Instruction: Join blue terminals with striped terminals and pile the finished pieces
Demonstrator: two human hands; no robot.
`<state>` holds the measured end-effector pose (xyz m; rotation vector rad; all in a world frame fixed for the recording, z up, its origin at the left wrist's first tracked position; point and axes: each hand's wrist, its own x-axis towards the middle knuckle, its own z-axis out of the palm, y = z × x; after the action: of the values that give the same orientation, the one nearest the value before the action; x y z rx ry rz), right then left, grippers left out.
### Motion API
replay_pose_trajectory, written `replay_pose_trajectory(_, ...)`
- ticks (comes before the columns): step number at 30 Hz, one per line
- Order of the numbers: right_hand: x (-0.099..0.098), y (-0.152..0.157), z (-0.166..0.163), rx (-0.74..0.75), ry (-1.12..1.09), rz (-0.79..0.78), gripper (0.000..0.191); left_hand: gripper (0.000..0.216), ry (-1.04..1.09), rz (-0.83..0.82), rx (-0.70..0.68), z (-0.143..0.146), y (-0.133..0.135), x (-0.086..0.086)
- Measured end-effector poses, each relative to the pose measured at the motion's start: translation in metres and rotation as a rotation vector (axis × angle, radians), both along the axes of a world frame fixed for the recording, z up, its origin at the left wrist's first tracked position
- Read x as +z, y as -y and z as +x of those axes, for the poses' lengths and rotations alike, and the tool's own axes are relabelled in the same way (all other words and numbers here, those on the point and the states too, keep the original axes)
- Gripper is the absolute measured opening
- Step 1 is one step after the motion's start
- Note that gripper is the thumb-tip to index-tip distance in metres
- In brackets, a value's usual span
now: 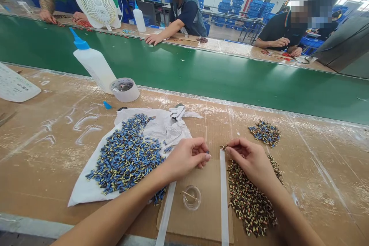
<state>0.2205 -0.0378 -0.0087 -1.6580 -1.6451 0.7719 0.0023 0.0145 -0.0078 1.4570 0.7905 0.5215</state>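
Observation:
My left hand (188, 155) is pinched shut on a tiny blue part at its fingertips, just right of a big heap of blue-and-yellow parts (125, 159) lying on a white plastic bag (86, 190). My right hand (249, 159) is pinched on a small dark part (223, 147), above a heap of dark brown parts (249, 200). The two hands nearly meet over a cardboard sheet (201, 215) edged with white strips. A small clear dish (191, 197) sits on the cardboard below my hands.
A smaller pile of blue parts (265, 132) lies at right. A squeeze bottle with a blue cap (93, 63) and a tape roll (125, 89) stand at the back left. Behind runs a green conveyor belt (201, 73); three other people work across it, beside a white fan (95, 4).

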Motion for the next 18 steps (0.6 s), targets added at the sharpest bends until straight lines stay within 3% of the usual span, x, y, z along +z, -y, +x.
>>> replay_pose_trajectory(3, 0.006, 0.005, -0.017, 0.006, -0.264, -0.073, 0.019, 0.010, -0.030, 0.049, 0.020, 0.000, 0.004, 0.002)
replay_pose_trajectory(7, 0.007, 0.009, -0.034, 0.039, -0.407, -0.099, 0.018, 0.008, -0.084, 0.106, 0.022, 0.001, 0.007, 0.003)
replay_pose_trajectory(14, 0.002, 0.010, -0.036, 0.096, -0.439, -0.102, 0.018, 0.011, -0.135, 0.149, 0.020, 0.001, 0.010, 0.003)
replay_pose_trajectory(18, -0.001, 0.010, -0.037, 0.118, -0.344, -0.060, 0.018, 0.015, -0.224, 0.346, 0.020, 0.001, 0.008, 0.005)
